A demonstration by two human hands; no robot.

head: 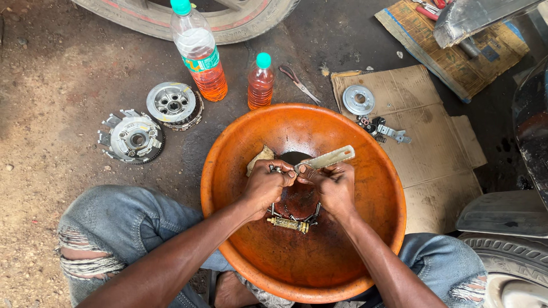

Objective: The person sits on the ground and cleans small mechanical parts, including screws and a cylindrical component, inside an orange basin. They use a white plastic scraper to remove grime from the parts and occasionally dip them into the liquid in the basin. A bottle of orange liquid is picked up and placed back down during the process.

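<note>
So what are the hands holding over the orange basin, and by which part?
Both hands grip a flat grey metal bracket at its near end: right hand closed around it, left hand fisted beside it, perhaps on a small part. The far end sticks out free.

Dirt/concrete floor (51, 68), oil-stained. Orange basin (377, 171) at centre. 11 o'clock: big bottle of orange liquid (198, 51); 12 o'clock: small one (261, 81), scissors (299, 83) just beside. 10 o'clock: two clutch assys (131, 137) (174, 105), touching. 2 o'clock: flat cardboard (439, 154) w/ metal disc (358, 100) + small parts (381, 129). Tyre (240, 23) at top edge.
</note>
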